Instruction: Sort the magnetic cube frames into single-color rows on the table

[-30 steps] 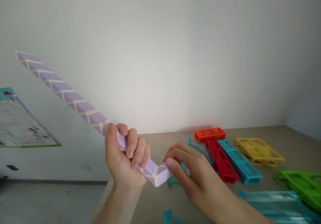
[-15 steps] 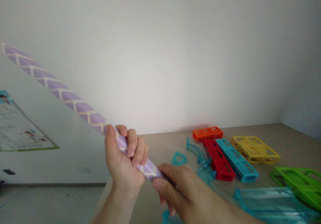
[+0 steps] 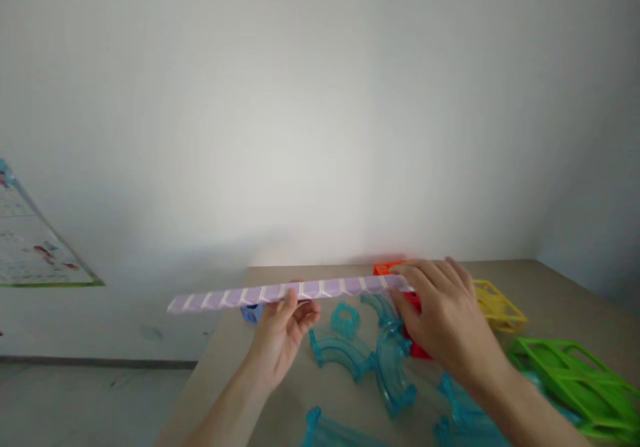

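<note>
A long, thin purple stick (image 3: 225, 298) with pale crossing lines is held almost level above the table. My left hand (image 3: 280, 333) supports it near its middle, thumb in front and fingers curled beneath and behind. Its right end lies in my right hand (image 3: 443, 307), whose fingers are closed over it from above. Below the stick are translucent blue curved track pieces (image 3: 393, 370) and a small toothed blue ring (image 3: 345, 319). A red frame block (image 3: 419, 349) is partly hidden behind my right hand.
On the table (image 3: 280, 407) stand a yellow frame (image 3: 500, 305), a green frame (image 3: 585, 380), an orange block (image 3: 385, 268) and a dark blue piece (image 3: 251, 313). A pale wall (image 3: 320, 113) rises behind; a poster (image 3: 40, 240) hangs at left.
The stick has swung from a steep diagonal to nearly level, its far left end dropping. My right hand has moved right and up to its right end; my left hand has shifted right and slightly down.
</note>
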A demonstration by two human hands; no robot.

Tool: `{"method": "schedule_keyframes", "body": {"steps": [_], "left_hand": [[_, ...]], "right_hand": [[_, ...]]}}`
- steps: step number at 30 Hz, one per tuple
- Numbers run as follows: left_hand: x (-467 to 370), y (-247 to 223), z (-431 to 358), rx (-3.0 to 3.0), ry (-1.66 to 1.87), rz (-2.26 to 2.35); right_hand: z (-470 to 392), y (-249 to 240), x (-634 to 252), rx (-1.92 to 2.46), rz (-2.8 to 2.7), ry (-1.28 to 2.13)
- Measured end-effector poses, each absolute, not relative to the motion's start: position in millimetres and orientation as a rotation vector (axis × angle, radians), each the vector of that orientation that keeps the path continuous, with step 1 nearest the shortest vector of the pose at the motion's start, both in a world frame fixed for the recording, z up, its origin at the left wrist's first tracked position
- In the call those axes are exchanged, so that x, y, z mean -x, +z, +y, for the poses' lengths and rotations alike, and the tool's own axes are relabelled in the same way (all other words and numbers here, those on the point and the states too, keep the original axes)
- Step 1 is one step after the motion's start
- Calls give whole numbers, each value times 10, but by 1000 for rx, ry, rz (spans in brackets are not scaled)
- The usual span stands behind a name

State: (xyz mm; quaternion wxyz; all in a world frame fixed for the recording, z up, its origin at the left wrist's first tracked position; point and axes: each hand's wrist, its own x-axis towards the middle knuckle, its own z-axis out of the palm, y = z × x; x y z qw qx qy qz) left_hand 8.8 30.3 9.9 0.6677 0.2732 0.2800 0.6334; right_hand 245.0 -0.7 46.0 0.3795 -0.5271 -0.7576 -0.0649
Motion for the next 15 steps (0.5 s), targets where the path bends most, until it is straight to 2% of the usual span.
{"method": "schedule_keyframes", "body": {"steps": [2,3,8,11,15], "left_hand": [[-172,-35,250,-579,1461,625],[-215,-78,224,-581,1475,621],[-312,-173,100,-764,1440,617],[-291,-225,27,-800,1400,641],[-279,-280,-72,-813,1298,671]], "right_hand": [[-67,265,-2290,1189,-1832,-222],[-102,170,-2183,1111,-1888,-106],[-156,-65,-1854,1170,-1622,870],[-149,-62,-1868,1032,-1337,1289],[-248,-90,-1858,886,-1115,1437]]}}
